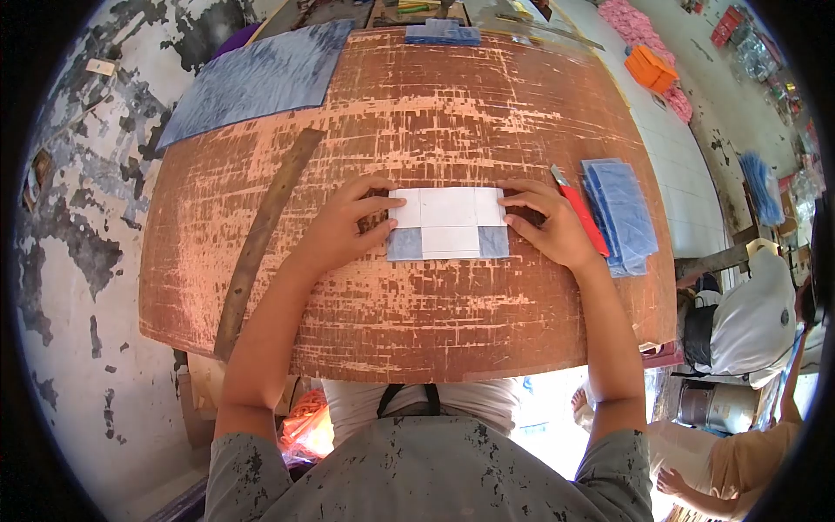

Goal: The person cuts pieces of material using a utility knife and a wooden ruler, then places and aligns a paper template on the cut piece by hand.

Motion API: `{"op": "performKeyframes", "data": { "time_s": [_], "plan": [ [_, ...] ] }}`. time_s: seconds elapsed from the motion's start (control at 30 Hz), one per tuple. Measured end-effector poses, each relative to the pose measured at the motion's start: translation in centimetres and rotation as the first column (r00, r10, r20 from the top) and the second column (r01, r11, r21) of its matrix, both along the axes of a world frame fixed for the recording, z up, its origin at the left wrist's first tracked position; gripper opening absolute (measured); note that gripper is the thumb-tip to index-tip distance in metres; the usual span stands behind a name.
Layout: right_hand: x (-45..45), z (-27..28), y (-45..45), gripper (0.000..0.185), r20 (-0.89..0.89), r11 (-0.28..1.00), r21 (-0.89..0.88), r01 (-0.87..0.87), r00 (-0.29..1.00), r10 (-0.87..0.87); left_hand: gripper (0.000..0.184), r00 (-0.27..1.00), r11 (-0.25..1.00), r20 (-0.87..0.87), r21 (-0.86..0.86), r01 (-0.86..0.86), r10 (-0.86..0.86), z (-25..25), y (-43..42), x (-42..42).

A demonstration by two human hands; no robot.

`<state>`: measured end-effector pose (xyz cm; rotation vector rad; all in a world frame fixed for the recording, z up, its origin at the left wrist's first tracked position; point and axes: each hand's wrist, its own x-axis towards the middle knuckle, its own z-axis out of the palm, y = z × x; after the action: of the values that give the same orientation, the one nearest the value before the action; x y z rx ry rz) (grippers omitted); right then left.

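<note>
A white T-shaped card with ruled lines (449, 209) lies over a small rectangle of blue sheet (405, 245), whose corners show at the lower left and lower right. My left hand (350, 219) holds the left edge, fingertips on the card and thumb lower down by the blue piece. At the opposite edge, my right hand (546, 221) holds the card in the same way, its thumb and fingers a little apart. A red cutter knife (581, 213) rests just beyond my right hand, beside a stack of cut blue sheets (623, 213).
A long wooden strip (268, 239) lies slanted on the scratched brown table (435, 326). At the far left is a large blue sheet (261, 78), and several blue pieces (442, 33) lie at the far edge. Another person (726, 461) is at the lower right.
</note>
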<state>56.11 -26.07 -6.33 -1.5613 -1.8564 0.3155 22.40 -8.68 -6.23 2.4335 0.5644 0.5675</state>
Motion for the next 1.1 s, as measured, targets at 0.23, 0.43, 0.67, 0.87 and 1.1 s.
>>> {"op": "performKeyframes", "data": {
  "time_s": [0.23, 0.43, 0.67, 0.87, 1.1],
  "plan": [
    [-0.20, 0.01, 0.14, 0.030, -0.072, 1.000, -0.017, 0.004, 0.997, -0.005, 0.029, 1.000, 0.998, 0.006, -0.063, 0.019, -0.018, -0.14, 0.71, -0.17],
    [-0.33, -0.03, 0.09, 0.029, -0.066, 0.999, -0.023, 0.029, 0.997, -0.030, 0.027, 1.000, 0.995, -0.014, -0.098, -0.012, 0.011, 0.21, 0.58, -0.09],
    [-0.30, 0.16, 0.23, 0.027, -0.093, 1.000, -0.024, -0.002, 0.996, -0.001, 0.026, 1.000, 0.996, -0.009, -0.093, -0.016, 0.015, -0.01, 0.78, -0.08],
    [-0.37, 0.23, 0.22, 0.027, -0.100, 1.000, -0.012, 0.003, 0.995, -0.004, 0.027, 1.000, 0.995, -0.004, -0.095, -0.024, 0.023, -0.05, 0.78, -0.13],
    [-0.32, 0.17, 0.21, 0.027, -0.087, 1.000, -0.009, 0.005, 0.996, -0.006, 0.027, 1.000, 0.994, -0.003, -0.110, -0.020, 0.020, -0.17, 0.92, -0.21]
  ]
}}
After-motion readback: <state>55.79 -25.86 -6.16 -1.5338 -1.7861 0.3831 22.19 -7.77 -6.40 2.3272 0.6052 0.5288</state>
